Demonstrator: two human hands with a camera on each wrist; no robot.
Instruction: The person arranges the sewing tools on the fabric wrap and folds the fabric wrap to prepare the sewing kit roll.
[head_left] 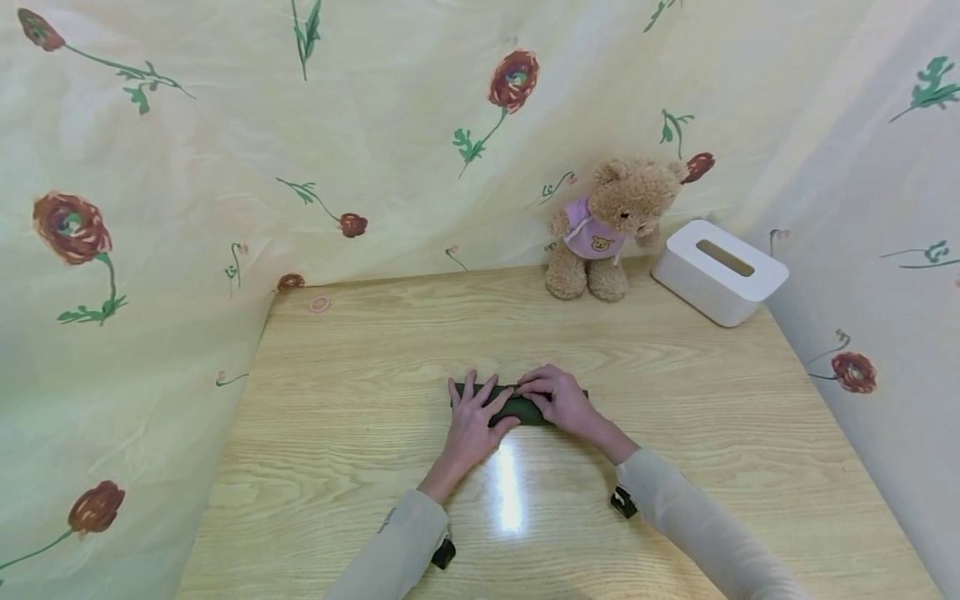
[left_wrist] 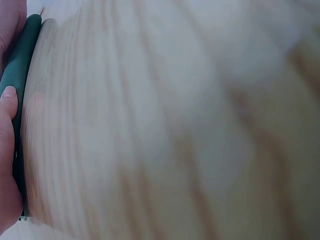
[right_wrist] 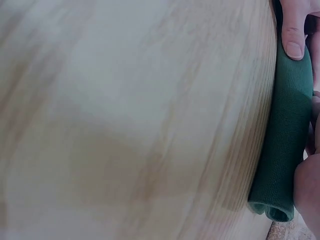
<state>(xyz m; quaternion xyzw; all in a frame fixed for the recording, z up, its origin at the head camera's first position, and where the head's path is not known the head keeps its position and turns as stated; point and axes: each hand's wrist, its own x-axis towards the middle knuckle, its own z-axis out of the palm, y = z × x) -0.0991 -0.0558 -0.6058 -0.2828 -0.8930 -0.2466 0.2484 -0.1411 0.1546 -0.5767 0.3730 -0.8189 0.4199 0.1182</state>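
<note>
A dark green roll (head_left: 528, 412) with a woven-looking surface lies lengthwise across the table in the head view. At its end in the right wrist view, the green roll (right_wrist: 285, 130) shows curled layers. My left hand (head_left: 472, 423) rests on its left half, fingers spread and fairly straight, thumb at the near side. With bent fingers, my right hand (head_left: 564, 403) pinches the upper edge near the middle. In the left wrist view the green roll (left_wrist: 22, 60) appears at the left edge with a thumb on it. The fingers hide much of its far side.
A teddy bear (head_left: 600, 237) in a pink top stands at the back of the wooden table (head_left: 360, 358). Beside it is a white tissue box (head_left: 701, 279). A pink ring (head_left: 320, 304) lies at the back left. Flowered cloth hangs behind and at both sides.
</note>
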